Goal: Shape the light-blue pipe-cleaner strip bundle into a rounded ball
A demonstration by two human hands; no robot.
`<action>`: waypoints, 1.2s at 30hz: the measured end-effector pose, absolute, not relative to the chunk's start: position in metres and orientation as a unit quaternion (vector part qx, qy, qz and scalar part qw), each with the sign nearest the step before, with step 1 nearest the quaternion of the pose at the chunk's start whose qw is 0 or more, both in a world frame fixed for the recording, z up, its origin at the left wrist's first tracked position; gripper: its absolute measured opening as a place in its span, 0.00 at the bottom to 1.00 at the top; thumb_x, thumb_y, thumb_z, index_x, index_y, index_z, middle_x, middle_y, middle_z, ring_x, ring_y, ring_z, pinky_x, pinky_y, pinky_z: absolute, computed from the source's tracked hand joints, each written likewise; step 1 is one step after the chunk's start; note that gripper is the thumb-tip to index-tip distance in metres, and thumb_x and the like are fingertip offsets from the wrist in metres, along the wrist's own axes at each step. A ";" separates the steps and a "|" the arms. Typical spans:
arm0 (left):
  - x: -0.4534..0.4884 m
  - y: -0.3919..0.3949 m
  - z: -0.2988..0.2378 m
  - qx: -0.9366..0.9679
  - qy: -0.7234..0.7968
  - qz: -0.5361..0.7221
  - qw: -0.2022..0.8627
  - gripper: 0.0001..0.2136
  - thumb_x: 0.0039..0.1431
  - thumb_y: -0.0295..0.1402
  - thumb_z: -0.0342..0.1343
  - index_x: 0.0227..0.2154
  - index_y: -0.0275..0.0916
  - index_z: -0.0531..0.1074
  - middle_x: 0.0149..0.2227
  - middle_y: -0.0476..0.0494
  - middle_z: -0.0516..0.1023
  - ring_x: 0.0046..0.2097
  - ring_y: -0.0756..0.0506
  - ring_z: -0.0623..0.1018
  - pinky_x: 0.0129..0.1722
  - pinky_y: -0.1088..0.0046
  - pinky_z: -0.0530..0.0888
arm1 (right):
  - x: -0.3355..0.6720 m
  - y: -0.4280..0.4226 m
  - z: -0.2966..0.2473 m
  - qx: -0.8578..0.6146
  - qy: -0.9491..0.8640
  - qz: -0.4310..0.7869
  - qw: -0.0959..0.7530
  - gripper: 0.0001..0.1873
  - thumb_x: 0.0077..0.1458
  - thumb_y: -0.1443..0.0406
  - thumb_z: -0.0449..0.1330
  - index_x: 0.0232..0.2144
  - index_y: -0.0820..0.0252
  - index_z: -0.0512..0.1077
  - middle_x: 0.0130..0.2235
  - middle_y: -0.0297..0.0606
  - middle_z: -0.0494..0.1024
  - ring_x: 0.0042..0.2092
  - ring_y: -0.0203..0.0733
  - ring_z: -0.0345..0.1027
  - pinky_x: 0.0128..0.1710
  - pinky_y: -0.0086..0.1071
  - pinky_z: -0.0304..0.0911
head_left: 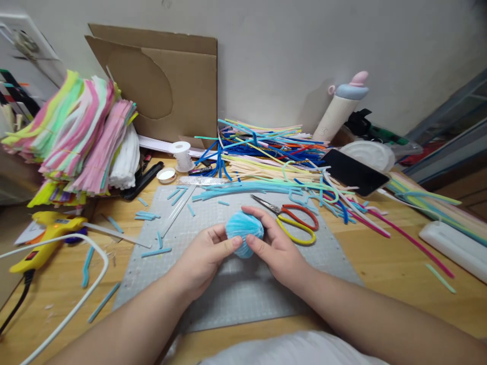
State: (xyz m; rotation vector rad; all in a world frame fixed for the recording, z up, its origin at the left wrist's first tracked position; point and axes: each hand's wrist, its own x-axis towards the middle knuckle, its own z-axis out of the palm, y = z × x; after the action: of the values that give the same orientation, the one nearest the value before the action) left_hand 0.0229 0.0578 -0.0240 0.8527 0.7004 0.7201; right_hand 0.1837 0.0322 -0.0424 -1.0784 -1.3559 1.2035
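Note:
Both of my hands hold a light blue fuzzy ball-like shape (244,229) made of pipe cleaners, just above the grey cutting mat (228,294). My left hand (203,256) pinches its left side with thumb and fingers. My right hand (272,243) wraps its right side, fingers curled over the top. Scissors with red and yellow handles (294,219) lie on the mat right beside my right hand.
Loose pipe cleaners in many colours (266,157) pile up behind the mat. Bundled pastel pipe cleaners (79,132) stack at left. A yellow glue gun (49,241), a thread spool (181,154), a black phone (353,172), a bottle (342,106) and cardboard (163,81) stand around.

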 end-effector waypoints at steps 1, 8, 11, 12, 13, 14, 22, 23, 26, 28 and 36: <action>0.023 0.058 -0.024 0.397 0.330 0.336 0.788 0.09 0.50 0.34 0.64 0.35 0.37 0.78 0.37 0.44 0.80 0.38 0.47 0.75 0.43 0.72 0.67 | 0.184 0.031 -0.043 -0.443 -0.567 0.495 0.487 0.24 0.58 0.57 0.57 0.56 0.51 0.60 0.58 0.40 0.63 0.58 0.46 0.58 0.59 0.42 0.53; 0.020 0.058 -0.029 0.403 0.321 0.319 0.795 0.08 0.49 0.32 0.65 0.33 0.36 0.79 0.32 0.46 0.80 0.36 0.49 0.74 0.41 0.74 0.67 | 0.183 0.025 -0.042 -0.406 -0.584 0.534 0.457 0.26 0.61 0.57 0.53 0.60 0.49 0.54 0.60 0.40 0.61 0.62 0.47 0.54 0.59 0.42 0.53; 0.020 0.058 -0.027 0.400 0.291 0.303 0.814 0.08 0.49 0.31 0.64 0.34 0.35 0.78 0.34 0.45 0.80 0.37 0.50 0.73 0.43 0.75 0.67 | 0.186 0.026 -0.038 -0.397 -0.628 0.476 0.471 0.25 0.61 0.58 0.53 0.60 0.48 0.55 0.61 0.39 0.59 0.63 0.46 0.52 0.61 0.42 0.50; 0.020 0.058 -0.026 0.393 0.286 0.304 0.819 0.09 0.50 0.31 0.64 0.35 0.35 0.78 0.36 0.45 0.79 0.38 0.49 0.73 0.43 0.75 0.67 | 0.187 0.027 -0.037 -0.400 -0.649 0.439 0.476 0.24 0.61 0.59 0.54 0.59 0.48 0.57 0.62 0.39 0.59 0.63 0.45 0.51 0.62 0.42 0.48; 0.020 0.059 -0.025 0.381 0.290 0.312 0.821 0.09 0.50 0.31 0.63 0.36 0.35 0.77 0.37 0.44 0.79 0.39 0.49 0.73 0.43 0.75 0.68 | 0.189 0.029 -0.036 -0.408 -0.668 0.398 0.478 0.24 0.61 0.60 0.54 0.58 0.49 0.58 0.61 0.39 0.59 0.63 0.45 0.50 0.62 0.42 0.47; 0.020 0.061 -0.023 0.362 0.308 0.330 0.816 0.10 0.50 0.31 0.63 0.36 0.35 0.76 0.38 0.44 0.78 0.40 0.49 0.74 0.42 0.74 0.68 | 0.191 0.031 -0.036 -0.418 -0.685 0.359 0.477 0.23 0.60 0.61 0.55 0.57 0.50 0.60 0.61 0.40 0.59 0.63 0.45 0.50 0.63 0.42 0.46; 0.013 0.077 -0.023 0.200 0.513 0.561 0.618 0.12 0.40 0.25 0.59 0.32 0.35 0.71 0.31 0.49 0.71 0.30 0.52 0.72 0.28 0.79 0.68 | 0.202 0.046 -0.039 -0.494 -0.712 0.259 0.426 0.17 0.63 0.59 0.50 0.50 0.55 0.68 0.55 0.44 0.68 0.59 0.48 0.58 0.59 0.48 0.51; 0.013 0.078 -0.023 0.199 0.516 0.564 0.613 0.13 0.39 0.25 0.59 0.32 0.35 0.71 0.31 0.49 0.71 0.30 0.53 0.71 0.28 0.79 0.67 | 0.203 0.047 -0.038 -0.493 -0.684 0.251 0.475 0.16 0.64 0.60 0.47 0.50 0.56 0.67 0.55 0.44 0.68 0.58 0.45 0.59 0.59 0.46 0.52; 0.013 0.077 -0.023 0.209 0.522 0.562 0.607 0.14 0.37 0.26 0.60 0.33 0.35 0.71 0.32 0.49 0.71 0.31 0.53 0.71 0.28 0.80 0.67 | 0.206 0.048 -0.035 -0.479 -0.675 0.242 0.507 0.16 0.64 0.60 0.47 0.50 0.57 0.66 0.54 0.44 0.69 0.58 0.42 0.60 0.59 0.42 0.53; 0.014 0.076 -0.024 0.215 0.524 0.553 0.611 0.15 0.37 0.26 0.60 0.33 0.35 0.70 0.32 0.49 0.71 0.31 0.53 0.71 0.28 0.80 0.67 | 0.205 0.048 -0.035 -0.457 -0.736 0.253 0.430 0.21 0.60 0.58 0.54 0.54 0.57 0.63 0.57 0.46 0.66 0.60 0.45 0.57 0.60 0.43 0.52; 0.016 0.071 -0.027 0.308 0.509 0.497 0.632 0.13 0.42 0.27 0.60 0.34 0.36 0.70 0.34 0.49 0.71 0.33 0.52 0.70 0.30 0.78 0.65 | 0.195 0.047 -0.042 -0.424 -0.803 0.323 0.266 0.26 0.51 0.64 0.63 0.53 0.57 0.66 0.57 0.47 0.64 0.60 0.50 0.56 0.60 0.46 0.51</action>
State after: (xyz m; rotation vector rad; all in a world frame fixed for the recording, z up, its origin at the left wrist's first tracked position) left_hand 0.0162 0.0708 -0.0274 0.7053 1.1654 1.1369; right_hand 0.1948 0.0470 -0.0419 -1.1453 -2.1684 0.8735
